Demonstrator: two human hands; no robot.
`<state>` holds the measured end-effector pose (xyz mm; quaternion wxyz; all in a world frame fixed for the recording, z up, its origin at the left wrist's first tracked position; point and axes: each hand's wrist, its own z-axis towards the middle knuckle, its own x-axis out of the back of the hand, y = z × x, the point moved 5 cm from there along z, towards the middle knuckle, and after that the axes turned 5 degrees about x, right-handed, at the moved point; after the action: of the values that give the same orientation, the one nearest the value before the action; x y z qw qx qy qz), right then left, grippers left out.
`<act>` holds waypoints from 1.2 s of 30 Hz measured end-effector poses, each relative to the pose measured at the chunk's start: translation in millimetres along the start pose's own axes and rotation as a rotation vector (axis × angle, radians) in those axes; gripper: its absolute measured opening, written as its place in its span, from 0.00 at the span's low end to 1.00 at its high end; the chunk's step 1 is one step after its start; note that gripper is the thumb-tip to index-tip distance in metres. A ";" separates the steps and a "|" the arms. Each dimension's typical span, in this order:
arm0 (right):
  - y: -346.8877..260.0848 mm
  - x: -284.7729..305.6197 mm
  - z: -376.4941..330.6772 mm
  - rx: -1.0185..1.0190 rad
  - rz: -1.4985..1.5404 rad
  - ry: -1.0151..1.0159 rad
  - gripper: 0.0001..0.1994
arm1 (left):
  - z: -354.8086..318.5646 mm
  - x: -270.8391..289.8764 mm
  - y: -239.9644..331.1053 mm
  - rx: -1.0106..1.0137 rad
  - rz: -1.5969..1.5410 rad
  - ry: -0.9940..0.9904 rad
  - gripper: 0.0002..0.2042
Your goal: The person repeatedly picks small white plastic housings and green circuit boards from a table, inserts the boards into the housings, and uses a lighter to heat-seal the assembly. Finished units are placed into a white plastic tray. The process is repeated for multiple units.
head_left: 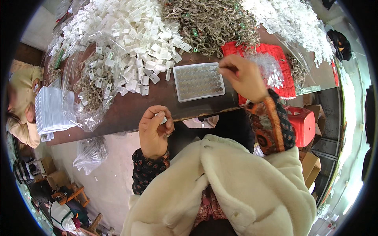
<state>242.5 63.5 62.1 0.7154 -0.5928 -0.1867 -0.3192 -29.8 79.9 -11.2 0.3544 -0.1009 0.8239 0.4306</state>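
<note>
A white tray [176,80] with rows of small round silver discs, like button cells, lies near the table's front edge. Over its far right corner, my right hand [245,76] has thumb and fingers brought together; whatever they may hold is too small to make out. My left hand [154,131] is held in front of the table edge, closed around a small white plastic piece [163,119] that is partly hidden by the fingers. Beyond the tray lies a big heap of white plastic casings [147,45].
A tangled pile of grey-brown cords [210,23] lies at the back, beside red quilted cloth [281,59] bearing clear plastic bits. More white pieces [293,23] fill the far right. Stacked white trays [55,110] stand left, near another person [23,102]. A red stool [302,126] is at right.
</note>
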 end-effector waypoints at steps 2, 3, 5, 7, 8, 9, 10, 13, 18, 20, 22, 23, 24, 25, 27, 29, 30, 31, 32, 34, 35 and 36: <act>-2.8 17.3 -27.5 0.011 0.012 -0.205 0.06 | -1.2 -0.2 -2.3 -0.005 0.002 0.014 0.06; 1.3 22.4 -46.0 -0.005 -0.045 -0.308 0.06 | -0.9 -0.3 -3.9 -0.008 0.002 0.020 0.06; 19.0 32.8 -92.1 -0.060 -0.094 -0.468 0.05 | 0.6 -1.0 -8.4 0.008 0.007 0.013 0.06; 53.2 41.8 -146.7 -0.254 -0.173 -0.577 0.04 | 1.4 -1.2 -11.2 0.010 0.050 0.016 0.06; 73.3 47.7 -177.7 -0.381 -0.235 -0.604 0.04 | 2.5 -2.1 -12.6 0.013 0.083 0.006 0.06; 93.7 55.0 -210.8 -0.520 -0.343 -0.634 0.04 | 5.1 -4.6 -16.2 0.026 0.117 -0.012 0.06; 109.7 59.1 -240.4 -0.538 -0.536 -0.674 0.05 | 6.6 -6.5 -17.6 0.000 0.112 -0.020 0.07; 143.9 74.7 -319.2 -0.777 -0.716 -0.849 0.05 | 9.6 -13.0 -20.7 0.011 0.062 -0.069 0.06; 124.2 99.0 -296.8 -0.543 -0.721 -0.499 0.05 | 10.1 -19.9 -25.1 0.022 0.112 -0.100 0.06; 104.2 104.2 -249.7 -0.451 -0.508 -0.119 0.04 | 10.2 -21.6 -26.7 0.023 0.127 -0.109 0.06; 86.3 107.8 -202.1 -0.306 -0.290 0.172 0.05 | 9.8 -22.6 -30.0 0.034 0.133 -0.087 0.05; 80.4 105.7 -180.7 -0.241 -0.230 0.250 0.06 | 9.2 -23.9 -30.8 0.030 0.145 -0.093 0.06; 77.3 101.6 -159.4 -0.181 -0.295 0.312 0.06 | 8.1 -24.7 -31.3 0.032 0.155 -0.087 0.06; 76.3 96.9 -140.2 -0.115 -0.333 0.365 0.06 | 6.9 -24.8 -31.6 0.037 0.163 -0.075 0.06; 80.5 92.9 -113.6 -0.043 -0.407 0.421 0.06 | 4.9 -23.0 -29.5 0.028 0.160 -0.033 0.05; 90.8 80.6 -92.8 -0.028 -0.474 0.421 0.06 | 2.0 -19.4 -26.5 0.019 0.153 0.007 0.05; 98.8 75.8 -87.6 -0.122 -0.547 0.366 0.07 | 1.0 -17.2 -25.4 0.013 0.148 0.024 0.05; 99.8 73.1 -84.5 -0.097 -0.566 0.368 0.07 | 0.2 -14.7 -24.3 0.004 0.142 0.042 0.05; 101.1 72.7 -82.5 -0.100 -0.579 0.356 0.06 | -0.7 -13.5 -24.3 0.022 0.138 0.029 0.05; 99.3 72.4 -80.1 -0.149 -0.658 0.317 0.06 | 0.0 -11.2 -26.4 0.031 0.125 0.022 0.05; 92.6 71.9 -78.6 -0.104 -0.605 0.342 0.06 | 1.0 -10.4 -28.2 0.039 0.114 0.023 0.05; 85.2 71.8 -77.2 -0.084 -0.555 0.365 0.06 | 2.1 -10.4 -30.8 0.055 0.106 0.018 0.05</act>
<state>343.8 -20.1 28.8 0.5976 -0.4816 -0.1966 -0.6102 -6.7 61.3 -24.6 0.3263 -0.0510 0.8428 0.4249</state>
